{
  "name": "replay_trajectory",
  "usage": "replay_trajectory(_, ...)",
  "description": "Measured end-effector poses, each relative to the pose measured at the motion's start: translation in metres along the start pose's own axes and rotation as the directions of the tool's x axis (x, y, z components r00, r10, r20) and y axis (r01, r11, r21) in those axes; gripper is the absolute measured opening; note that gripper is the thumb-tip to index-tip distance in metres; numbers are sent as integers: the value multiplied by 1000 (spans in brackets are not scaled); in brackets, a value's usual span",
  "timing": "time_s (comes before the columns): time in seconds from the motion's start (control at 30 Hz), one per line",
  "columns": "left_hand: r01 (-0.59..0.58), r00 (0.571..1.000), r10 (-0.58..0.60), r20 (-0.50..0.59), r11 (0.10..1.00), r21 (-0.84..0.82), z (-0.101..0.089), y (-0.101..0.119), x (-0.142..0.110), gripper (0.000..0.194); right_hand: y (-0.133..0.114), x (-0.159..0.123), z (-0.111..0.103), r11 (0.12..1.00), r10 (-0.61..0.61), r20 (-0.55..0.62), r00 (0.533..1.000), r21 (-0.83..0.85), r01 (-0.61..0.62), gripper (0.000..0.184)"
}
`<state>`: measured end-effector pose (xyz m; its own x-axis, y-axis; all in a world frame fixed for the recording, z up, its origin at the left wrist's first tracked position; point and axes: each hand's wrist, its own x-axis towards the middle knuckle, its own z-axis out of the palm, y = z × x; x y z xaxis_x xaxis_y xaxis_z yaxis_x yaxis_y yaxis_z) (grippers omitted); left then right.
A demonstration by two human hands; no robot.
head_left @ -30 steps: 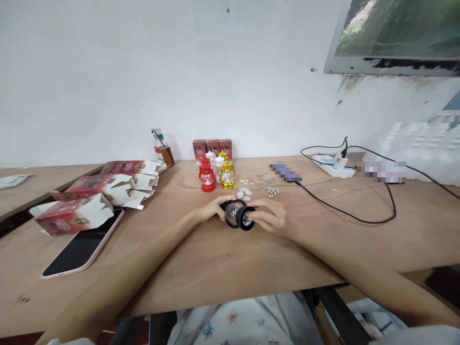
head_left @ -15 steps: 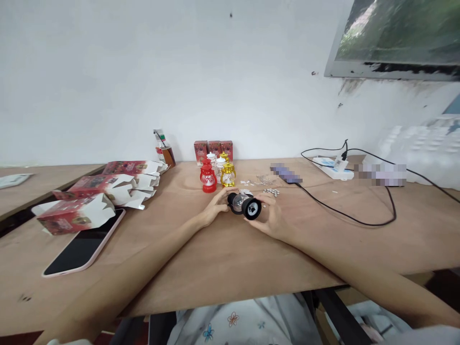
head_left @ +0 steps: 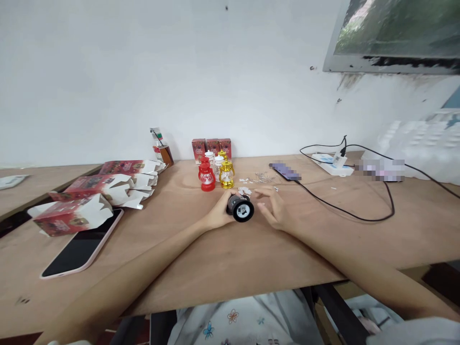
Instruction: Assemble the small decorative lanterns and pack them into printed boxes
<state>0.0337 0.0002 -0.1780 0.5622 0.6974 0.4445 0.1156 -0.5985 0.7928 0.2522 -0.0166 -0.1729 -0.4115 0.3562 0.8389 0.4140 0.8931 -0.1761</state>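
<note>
Wooden table [head_left: 187, 258] stands against a white wall [head_left: 143, 72].

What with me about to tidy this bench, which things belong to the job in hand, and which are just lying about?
Likely part of the work:
- black lantern, in the left hand
- red lantern, gold lanterns, white lanterns
- small white pieces
- red boxes

Probably just lying about:
- pink-edged phone
- cabled phone
- power strip
- bottle
</note>
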Motion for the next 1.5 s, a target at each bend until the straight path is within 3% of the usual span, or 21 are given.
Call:
replay_trajectory(0.07, 2, 1000, -1, 21, 999, -34, -1, 1, 1, 53, 11, 1, -8, 985, 124, 80, 989, -129, -113, 24)
replay_trajectory(0.13, 6, 999, -3, 35, 998, -65, -2, 1, 1, 54, 21, 1, -15, 950, 234, 250, 940, -266, -166, 21)
replay_trajectory(0.27, 19, 999, -16, 42, 997, -75, -2, 2, 2, 54, 33, 1, -24, 906, 330, 519, 789, -409, -110, 25)
replay_trajectory(0.33, 24, 999, -22, 40, 997, -66, -2, 3, 3, 55, 34, 2, -24, 904, 329, 575, 749, -420, -75, 26)
replay_trajectory(0.4, 30, 999, -28, 44, 998, -56, -3, 2, 3, 55, 33, 2, -23, 906, 319, 593, 740, -421, -53, 23)
replay_trajectory(0.57, 39, 998, -37, 47, 998, -48, -2, 0, 3, 58, 32, 0, -18, 946, 242, 565, 789, -320, -61, 19)
replay_trajectory(0.77, 22, 999, -20, 25, 998, -56, -2, -4, 4, 56, 31, -2, -12, 968, 226, 483, 846, -17, -249, 18)
replay_trajectory(0.83, 22, 1000, -21, 14, 997, -71, -2, -5, 4, 56, 25, 0, -10, 958, 239, 364, 900, 63, -279, 17)
replay_trajectory(0.9, 35, 999, -35, 2, 996, -84, -1, -6, 3, 57, 14, 1, -7, 955, 271, 131, 953, 86, -284, 14)
replay_trajectory(0.97, 59, 998, -60, -19, 994, -90, 1, -6, 3, 59, 0, 4, -6, 960, 276, -103, 956, 71, -270, 10)
replay_trajectory(1.03, 72, 996, -77, -49, 994, -86, 3, -6, 3, 60, -15, 6, -5, 978, 207, -229, 951, 25, -206, 7)
replay_trajectory(1.17, 53, 996, -59, -67, 994, -95, 7, -5, 3, 59, -35, 12, -7, 991, -96, -204, 974, -106, 76, 14)
replay_trajectory(1.23, 45, 996, -51, -70, 995, -85, 8, -5, 3, 58, -35, 14, -6, 974, -184, -173, 967, -165, 156, 16)
replay_trajectory(1.4, 49, 995, -50, -90, 999, -17, 9, -4, 2, 59, -25, 11, -2, 940, -230, -107, 967, -281, 192, 17)
replay_trajectory(1.5, 42, 995, -43, -87, 999, -4, 8, -4, 2, 58, -23, 10, 0, 943, -236, -120, 964, -267, 198, 20)
